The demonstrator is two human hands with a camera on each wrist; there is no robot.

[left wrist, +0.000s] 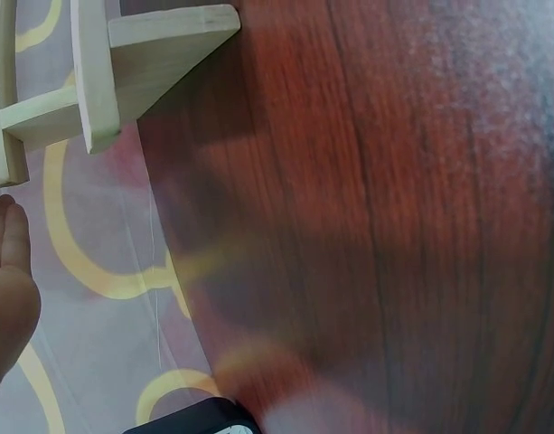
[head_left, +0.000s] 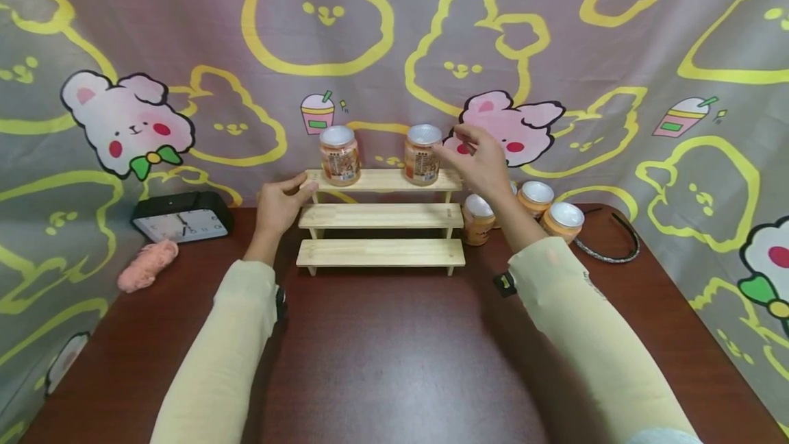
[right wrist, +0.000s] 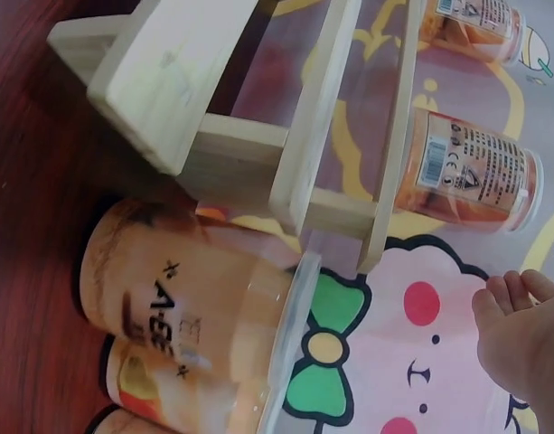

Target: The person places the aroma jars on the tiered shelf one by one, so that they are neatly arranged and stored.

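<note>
A three-tier wooden shelf (head_left: 380, 215) stands on the table. Its top board bears two upright orange-labelled jars with pale lids, a left jar (head_left: 340, 159) and a right jar (head_left: 422, 159). My left hand (head_left: 279, 207) grips the left end of the top board, thumb in front and index finger behind. The left wrist view shows only part of that hand (left wrist: 10, 294), beside a board's end. Beside the right jar, my right hand (head_left: 481, 159) hovers with loosely bent fingers, holding nothing. In the right wrist view a gap separates this hand (right wrist: 530, 334) from the jar (right wrist: 471, 172).
Several similar jars (head_left: 478, 221) stand on the table right of the shelf, partly behind my right forearm. A headband (head_left: 607, 255) lies farther right. At the left are a black clock (head_left: 185, 216) and a fuzzy pink item (head_left: 148, 266). A patterned curtain (head_left: 382, 33) hangs behind.
</note>
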